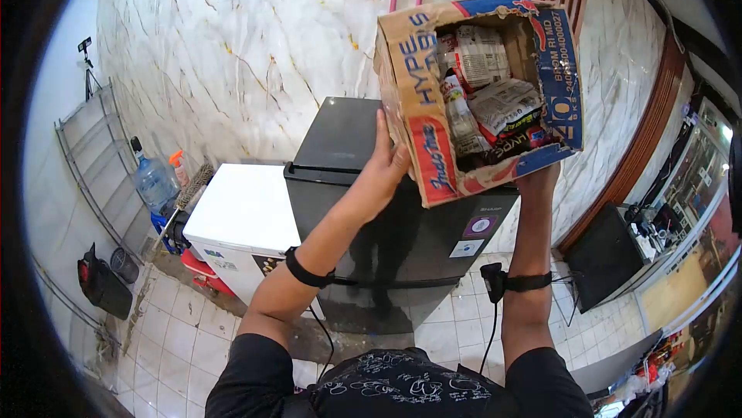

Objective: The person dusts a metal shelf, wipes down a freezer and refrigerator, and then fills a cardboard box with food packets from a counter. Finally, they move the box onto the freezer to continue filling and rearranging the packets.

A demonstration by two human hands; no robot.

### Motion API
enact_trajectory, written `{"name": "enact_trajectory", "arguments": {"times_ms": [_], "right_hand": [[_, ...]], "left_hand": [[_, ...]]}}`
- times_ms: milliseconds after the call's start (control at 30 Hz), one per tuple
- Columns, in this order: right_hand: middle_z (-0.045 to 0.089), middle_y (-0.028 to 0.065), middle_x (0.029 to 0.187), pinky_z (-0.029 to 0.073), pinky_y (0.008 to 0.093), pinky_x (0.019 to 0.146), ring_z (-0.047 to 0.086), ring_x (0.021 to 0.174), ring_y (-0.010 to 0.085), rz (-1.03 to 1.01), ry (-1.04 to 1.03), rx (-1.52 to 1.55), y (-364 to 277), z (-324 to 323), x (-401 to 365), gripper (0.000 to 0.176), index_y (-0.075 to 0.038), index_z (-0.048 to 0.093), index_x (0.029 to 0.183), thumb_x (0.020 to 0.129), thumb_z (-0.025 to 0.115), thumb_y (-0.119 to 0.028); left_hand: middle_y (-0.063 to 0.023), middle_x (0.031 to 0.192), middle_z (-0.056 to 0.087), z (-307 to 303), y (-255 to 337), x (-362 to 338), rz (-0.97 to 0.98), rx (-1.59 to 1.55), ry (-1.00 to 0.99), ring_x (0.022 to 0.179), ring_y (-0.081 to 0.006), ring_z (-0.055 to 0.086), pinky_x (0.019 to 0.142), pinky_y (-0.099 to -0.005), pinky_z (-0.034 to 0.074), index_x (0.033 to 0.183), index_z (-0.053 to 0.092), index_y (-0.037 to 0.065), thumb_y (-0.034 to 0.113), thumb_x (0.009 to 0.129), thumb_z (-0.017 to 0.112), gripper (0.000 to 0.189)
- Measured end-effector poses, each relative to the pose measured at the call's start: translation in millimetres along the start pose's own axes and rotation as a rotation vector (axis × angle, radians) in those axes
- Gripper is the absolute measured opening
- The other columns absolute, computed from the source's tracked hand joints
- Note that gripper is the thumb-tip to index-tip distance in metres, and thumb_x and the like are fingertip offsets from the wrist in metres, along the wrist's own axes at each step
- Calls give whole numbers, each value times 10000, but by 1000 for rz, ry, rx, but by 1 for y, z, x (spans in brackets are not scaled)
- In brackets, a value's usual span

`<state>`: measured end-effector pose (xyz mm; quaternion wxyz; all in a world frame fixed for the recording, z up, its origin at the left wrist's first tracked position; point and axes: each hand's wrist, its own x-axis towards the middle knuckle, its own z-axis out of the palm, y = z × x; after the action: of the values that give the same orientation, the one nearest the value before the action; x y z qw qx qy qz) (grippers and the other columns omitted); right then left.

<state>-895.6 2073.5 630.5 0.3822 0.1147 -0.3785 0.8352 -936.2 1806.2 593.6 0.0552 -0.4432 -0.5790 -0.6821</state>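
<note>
A worn, open-topped cardboard box (429, 55) is raised in front of me at the fridge top, its opening tilted toward my head. My left hand (384, 167) presses against its left side, thumb near the lower corner and fingers along the panel. Under the lower right corner, my right hand (539, 176) supports the box, its fingers hidden behind the cardboard. Inside lie several crumpled packets, among them a white and red packet (475, 55), a grey printed packet (506, 105) and a black packet (525, 138).
Below the box stands a dark fridge (379, 225), with a white freezer (243, 205) against its left side. A water bottle (154, 182), an orange-topped spray bottle (179, 167) and a metal rack (93, 155) are at the left. A black cabinet (610, 259) stands right.
</note>
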Motion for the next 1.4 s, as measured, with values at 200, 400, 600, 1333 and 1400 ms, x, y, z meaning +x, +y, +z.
{"name": "enact_trajectory", "arguments": {"times_ms": [200, 400, 600, 1333, 1400], "right_hand": [[537, 119, 1145, 469, 382, 866, 551, 996, 249, -217, -61, -241, -4, 24, 9, 381, -40, 453, 1215, 932, 424, -294], [483, 129, 1254, 397, 365, 969, 494, 1133, 222, -395, -142, -324, -7, 50, -15, 421, -22, 421, 1300, 962, 351, -263], [456, 162, 1267, 320, 368, 1019, 459, 1162, 245, -251, -382, -326, 23, 85, -65, 686, 14, 335, 1346, 866, 539, -432], [624, 173, 938, 457, 298, 765, 608, 813, 197, -544, -367, -1078, 29, 75, -89, 373, 8, 461, 1239, 867, 462, -19], [620, 151, 914, 456, 293, 744, 585, 764, 187, -506, -317, -1141, 28, 70, -86, 360, -2, 472, 1231, 873, 443, -14]], "left_hand": [[-137, 1388, 324, 34, -31, -18, -64, -305, -55, 1225, -205, 393, 975, -338, 370, 1394, -116, 72, 156, 892, 567, 852], [-140, 1197, 521, 7, 5, -42, -159, -522, 37, 1095, -258, 535, 925, -377, 454, 1260, 372, 13, -88, 785, 587, 531], [-182, 1207, 501, -25, 17, -79, -192, -924, 97, 1129, -341, 512, 968, -497, 427, 1229, 383, -15, -122, 782, 544, 487], [-18, 987, 524, -33, 37, -56, -214, -604, 361, 861, -113, 593, 716, -289, 546, 1336, 323, 101, 74, 851, 584, 551], [-17, 1034, 529, -29, 23, -42, -228, -586, 324, 896, -116, 590, 720, -289, 542, 1369, 299, 136, 82, 854, 589, 594]]}}
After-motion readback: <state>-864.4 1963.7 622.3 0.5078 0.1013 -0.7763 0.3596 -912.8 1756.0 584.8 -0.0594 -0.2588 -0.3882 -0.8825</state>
